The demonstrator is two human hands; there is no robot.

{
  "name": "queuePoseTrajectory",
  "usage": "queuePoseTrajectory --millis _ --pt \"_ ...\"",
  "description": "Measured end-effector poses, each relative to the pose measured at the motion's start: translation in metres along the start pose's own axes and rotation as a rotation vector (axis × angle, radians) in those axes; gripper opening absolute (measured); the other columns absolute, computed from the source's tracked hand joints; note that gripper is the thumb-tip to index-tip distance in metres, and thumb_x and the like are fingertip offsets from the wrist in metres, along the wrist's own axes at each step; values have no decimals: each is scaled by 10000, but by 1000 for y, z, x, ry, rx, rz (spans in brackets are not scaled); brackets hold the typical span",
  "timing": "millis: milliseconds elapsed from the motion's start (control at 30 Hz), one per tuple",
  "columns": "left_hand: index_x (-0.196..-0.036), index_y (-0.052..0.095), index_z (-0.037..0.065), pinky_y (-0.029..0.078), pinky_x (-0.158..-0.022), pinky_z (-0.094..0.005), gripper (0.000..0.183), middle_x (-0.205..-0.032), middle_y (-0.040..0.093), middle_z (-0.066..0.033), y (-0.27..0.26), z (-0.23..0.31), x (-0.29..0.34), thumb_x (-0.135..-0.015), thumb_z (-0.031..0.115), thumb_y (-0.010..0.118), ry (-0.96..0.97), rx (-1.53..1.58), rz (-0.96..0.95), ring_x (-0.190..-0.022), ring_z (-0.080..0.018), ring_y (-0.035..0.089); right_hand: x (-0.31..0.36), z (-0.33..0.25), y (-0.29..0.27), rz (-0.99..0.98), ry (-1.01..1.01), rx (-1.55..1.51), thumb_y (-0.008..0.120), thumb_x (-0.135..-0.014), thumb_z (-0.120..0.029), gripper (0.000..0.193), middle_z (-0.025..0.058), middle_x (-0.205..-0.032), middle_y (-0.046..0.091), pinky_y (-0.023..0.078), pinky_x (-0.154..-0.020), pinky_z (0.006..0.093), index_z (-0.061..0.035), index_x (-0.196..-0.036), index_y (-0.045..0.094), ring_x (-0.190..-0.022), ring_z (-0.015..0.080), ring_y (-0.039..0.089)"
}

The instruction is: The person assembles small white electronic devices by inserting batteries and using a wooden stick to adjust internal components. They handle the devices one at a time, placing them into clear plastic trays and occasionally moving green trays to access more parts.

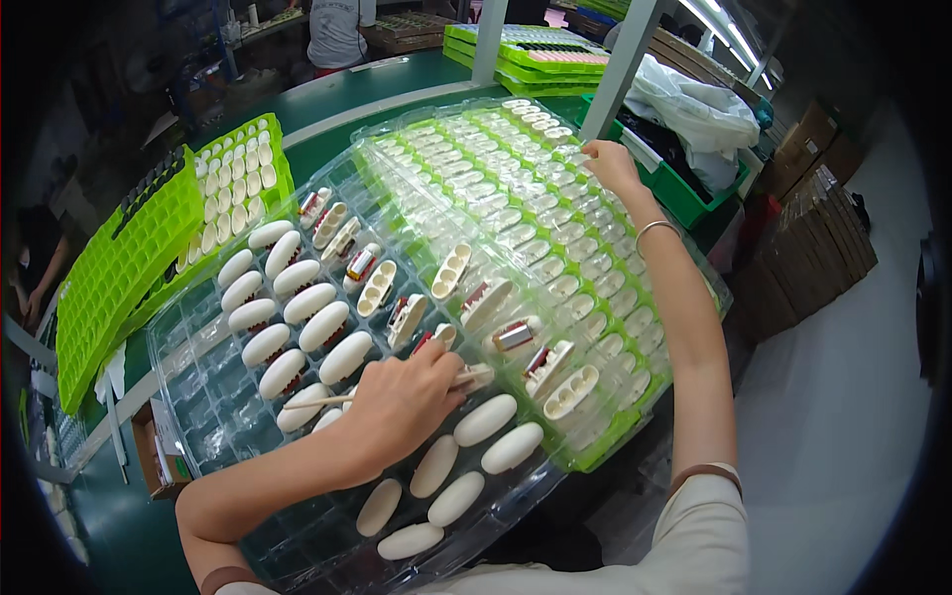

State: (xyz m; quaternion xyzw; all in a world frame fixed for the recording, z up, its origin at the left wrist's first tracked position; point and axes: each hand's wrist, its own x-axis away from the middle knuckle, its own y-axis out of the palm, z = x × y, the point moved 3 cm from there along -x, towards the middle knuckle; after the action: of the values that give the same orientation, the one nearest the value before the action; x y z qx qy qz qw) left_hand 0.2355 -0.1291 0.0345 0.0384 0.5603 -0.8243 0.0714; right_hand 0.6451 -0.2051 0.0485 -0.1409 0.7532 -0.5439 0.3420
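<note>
A large clear plastic tray point(203, 397) with moulded pockets lies before me, partly over a green tray point(585, 458) full of pale oval pieces. My left hand point(407, 402) is closed low over the clear tray, among white oval shells and open cases. A thin wooden stick point(307, 402) juts out from under it; the fingertips rest beside a white case piece point(474, 378). Several open cases point(377, 288) hold red and silver parts; closed white shells point(323, 325) lie in rows to the left. My right hand point(611, 167) has its fingers curled at the clear tray's far right edge.
Green trays point(129, 268) lean at the left, one with cream pieces. A small cardboard box point(159, 451) sits below them. At the right are a green crate point(684, 193) with a plastic bag, and stacked cardboard point(823, 253). A metal post point(620, 69) rises beyond my right hand.
</note>
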Motion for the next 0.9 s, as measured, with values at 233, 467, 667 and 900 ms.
queuePoseTrajectory --millis 233,467,667,900 --pt "-828 561 58 447 -503 -365 169 -775 558 -59 -11 -7 3 -723 175 621 -88 319 86 -604 -257 567 -68 25 57 138 7 160 635 -727 -140 259 100 -1007 539 428 -822 378 -159 -985 621 -977 272 507" --pt "-888 605 38 286 -397 -198 232 -736 592 -16 -61 -14 23 -680 75 702 -339 582 145 -480 -47 417 -84 14 66 173 -19 65 688 -683 -196 153 55 -986 512 421 -787 354 -156 -828 659 -977 218 486" --pt "-859 597 14 173 -380 -155 234 -690 556 22 -75 -33 52 -647 -23 688 -446 798 326 -435 43 283 -64 4 17 214 -126 -322 646 -741 -182 166 89 -922 588 455 -703 289 -39 -811 601 -842 189 579" --pt "-928 533 -19 245 -406 -125 267 -1004 535 -107 -70 -32 83 -689 -28 652 -307 1074 445 -480 40 366 101 -138 -73 -419 -297 -1086 580 -815 -156 131 111 -1033 555 458 -693 226 -27 -832 566 -785 83 538"
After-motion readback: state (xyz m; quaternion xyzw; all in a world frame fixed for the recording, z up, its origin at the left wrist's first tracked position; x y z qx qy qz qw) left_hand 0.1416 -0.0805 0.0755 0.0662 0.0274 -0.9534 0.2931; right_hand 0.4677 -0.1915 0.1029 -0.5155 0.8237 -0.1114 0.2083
